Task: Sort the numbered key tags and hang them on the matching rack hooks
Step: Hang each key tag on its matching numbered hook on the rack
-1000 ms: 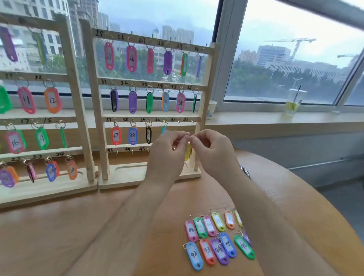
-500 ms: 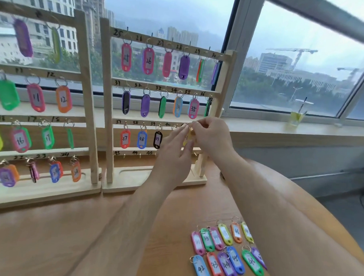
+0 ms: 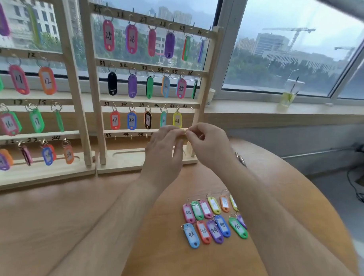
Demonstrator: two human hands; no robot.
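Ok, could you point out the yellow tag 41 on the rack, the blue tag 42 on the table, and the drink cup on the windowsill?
yellow tag 41 (image 3: 177,120): head view, its white label.
blue tag 42 (image 3: 191,234): head view, its label.
drink cup (image 3: 288,96): head view, its lower wall.

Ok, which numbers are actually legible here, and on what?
"25": pink top-row tag
"26": magenta top-row tag
"37": red hanging tag
"38": blue hanging tag
"41": yellow hanging tag
"11": pink left-rack tag
"12": orange left-rack tag
"42": light-blue table tag
"43": red table tag
"43", "44", "45": bottom rail, handwritten
Everything else: too blurred or turned edge-on to read.
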